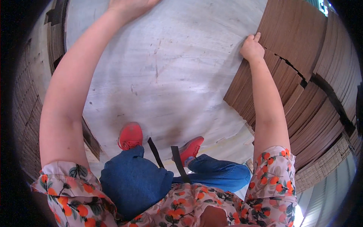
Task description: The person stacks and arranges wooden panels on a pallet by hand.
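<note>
A broad pale sheet of wood veneer (181, 68), marked with small knots and dark streaks, fills the middle below me. My left hand (130, 8) reaches to the sheet's far left part, and the top of the picture cuts off most of its fingers. At the sheet's right edge is my right hand (252, 47), its fingers curled in at that edge and one or two pointing away from me. Brown wood sheets (291, 30) lie right beside this hand, their edge meeting the pale one.
More brown sheets (310, 117) are stacked at right, with a jagged dark gap running between them. Layered stacks (28, 102) stand along the left side. My red shoes (131, 135) are on the pale surface near me, and two black straps (179, 162) hang down from my front.
</note>
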A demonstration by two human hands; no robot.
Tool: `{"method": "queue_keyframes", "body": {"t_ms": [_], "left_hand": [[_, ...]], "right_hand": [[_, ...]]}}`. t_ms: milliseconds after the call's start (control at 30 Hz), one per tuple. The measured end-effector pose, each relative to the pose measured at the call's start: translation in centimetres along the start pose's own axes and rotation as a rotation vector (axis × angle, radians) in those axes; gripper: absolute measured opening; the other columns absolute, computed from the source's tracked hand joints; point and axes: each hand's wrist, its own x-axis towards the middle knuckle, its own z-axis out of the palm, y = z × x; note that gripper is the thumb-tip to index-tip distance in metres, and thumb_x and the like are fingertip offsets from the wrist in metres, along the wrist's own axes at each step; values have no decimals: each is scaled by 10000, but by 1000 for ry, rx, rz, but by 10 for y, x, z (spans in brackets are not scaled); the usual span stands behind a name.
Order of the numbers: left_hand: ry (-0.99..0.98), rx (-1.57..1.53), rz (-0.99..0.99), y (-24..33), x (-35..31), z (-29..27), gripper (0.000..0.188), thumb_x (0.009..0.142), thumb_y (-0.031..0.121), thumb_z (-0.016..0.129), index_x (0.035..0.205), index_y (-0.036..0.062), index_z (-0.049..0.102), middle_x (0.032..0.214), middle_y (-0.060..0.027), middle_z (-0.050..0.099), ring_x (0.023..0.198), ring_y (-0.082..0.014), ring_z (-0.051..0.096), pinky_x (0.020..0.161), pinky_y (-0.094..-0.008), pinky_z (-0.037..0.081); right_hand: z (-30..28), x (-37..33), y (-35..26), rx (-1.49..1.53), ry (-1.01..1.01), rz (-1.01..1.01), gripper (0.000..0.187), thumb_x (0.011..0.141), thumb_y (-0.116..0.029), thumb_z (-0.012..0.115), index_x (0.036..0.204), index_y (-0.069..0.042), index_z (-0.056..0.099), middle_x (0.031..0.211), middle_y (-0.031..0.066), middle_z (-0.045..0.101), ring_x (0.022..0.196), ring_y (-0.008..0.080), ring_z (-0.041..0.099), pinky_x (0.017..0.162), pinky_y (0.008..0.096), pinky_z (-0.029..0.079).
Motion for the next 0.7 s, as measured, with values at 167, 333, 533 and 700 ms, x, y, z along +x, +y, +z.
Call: {"method": "queue_keyframes", "body": {"t_ms": [167, 333, 533, 700], "left_hand": [[-14, 8, -7, -2, -2, 1, 556, 822, 398, 560, 1204, 3, 476, 1301, -178, 424, 1261, -306, 328, 1058, -432, 215], [-18, 11, -15, -2, -1, 2, 565, 828, 406, 548, 1216, 2, 469, 1312, -178, 415, 1272, -301, 315, 1067, -428, 203], [-75, 36, -43, 1, 0, -1, 579, 839, 417, 529, 1237, 2, 452, 1333, -174, 392, 1288, -293, 294, 1078, -418, 184], [-122, 56, -69, 6, 2, -8, 589, 845, 420, 517, 1253, 2, 440, 1352, -171, 371, 1301, -286, 274, 1086, -410, 169]], "right_hand": [[-4, -1, -4, -7, -19, 8, 498, 811, -116, 488, 1262, 38, 344, 1472, 236, 97, 1081, 342, 559, 860, 390, 480], [-3, -3, -2, 8, -2, 21, 485, 814, -117, 485, 1256, 36, 355, 1471, 240, 94, 1077, 341, 562, 859, 391, 480], [-2, -10, 2, 13, 22, -7, 468, 820, -110, 465, 1251, 46, 370, 1454, 284, 88, 1048, 357, 575, 855, 398, 478], [2, -12, 5, 53, 63, 12, 451, 813, -111, 472, 1227, 45, 389, 1445, 303, 89, 1034, 366, 580, 839, 403, 483]]}}
